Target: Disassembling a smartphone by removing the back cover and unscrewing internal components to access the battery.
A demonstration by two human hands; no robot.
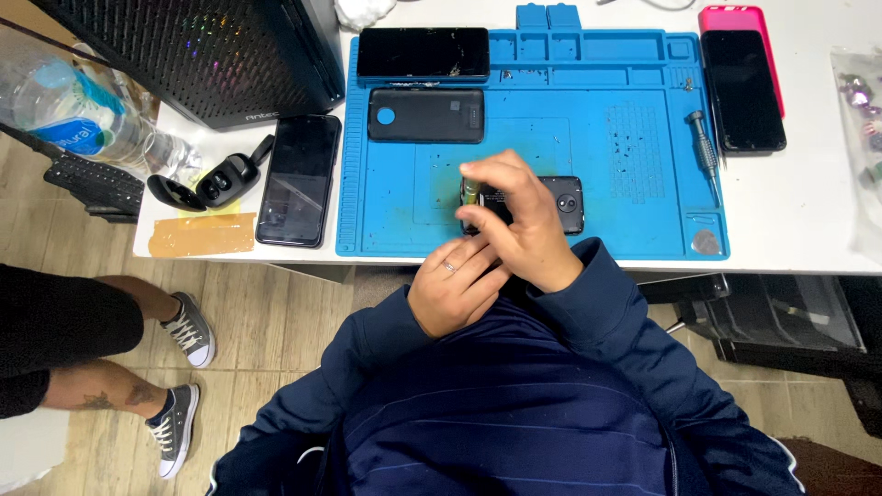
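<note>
Black and glossy, the small phone (pixel 551 204) lies back-up on the blue mat (pixel 643 184), near its front edge, with a round camera ring showing. The right hand (pixel 519 220) curls over the phone's left end, fingers pinched narrow on its edge, where a yellow-green strip shows; whether a tool sits in that pinch cannot be told. The left hand (pixel 455 294), a ring on one finger, rests just below with fingers loosely bent, touching the right hand and seemingly bracing it. Working this edge well would probably call for light, even pressure and a steady brace, so the thin shell does not slip or crack. The mat looks rubbery and ribbed, with moulded trays and scattered specks. On it lie a matt back cover (pixel 425 115) and a cracked phone (pixel 423 52); a slim metal screwdriver (pixel 706 147) and a grey pick (pixel 706 242) sit at its right.
</note>
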